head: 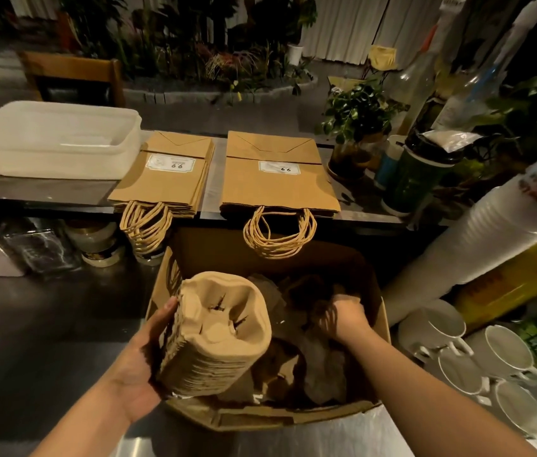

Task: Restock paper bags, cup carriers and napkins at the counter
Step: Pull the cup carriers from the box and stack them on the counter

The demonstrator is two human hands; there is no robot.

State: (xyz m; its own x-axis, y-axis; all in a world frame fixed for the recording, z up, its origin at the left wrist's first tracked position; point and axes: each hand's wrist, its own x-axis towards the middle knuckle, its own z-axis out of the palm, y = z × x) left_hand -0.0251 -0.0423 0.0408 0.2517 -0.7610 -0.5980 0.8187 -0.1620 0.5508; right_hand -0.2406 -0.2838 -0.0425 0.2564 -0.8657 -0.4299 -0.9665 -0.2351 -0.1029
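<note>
**Bags are out, carriers halfway there, no napkins in sight**

So two stacks of flat brown kraft paper bags with twisted-paper handles are already lying on the dark raised counter ledge (46, 196), a narrower stack (165, 179) on the left and a wider one (277, 179) just beside it, handles hanging over the front edge. That part looks done to me.

Carriers are mid-move. The left hand (142, 361) cups a nested stack of moulded brown pulp cup carriers (217, 331) from the side, thumb up against its edge, holding it tilted over the near left corner of the open brown cardboard box (293, 417). It hasn't reached the ledge yet. The right hand (343, 315) is down in the box with fingers curled into the crumpled brown paper stuff (320, 374); it's blurry, so I can't tell if it's actually pinching anything.

Napkins: I can't spot any anywhere, so that's still to do, I'd guess. A translucent white plastic tub (56, 140) sits on the ledge's left end, maybe for them, hard to say.
</note>
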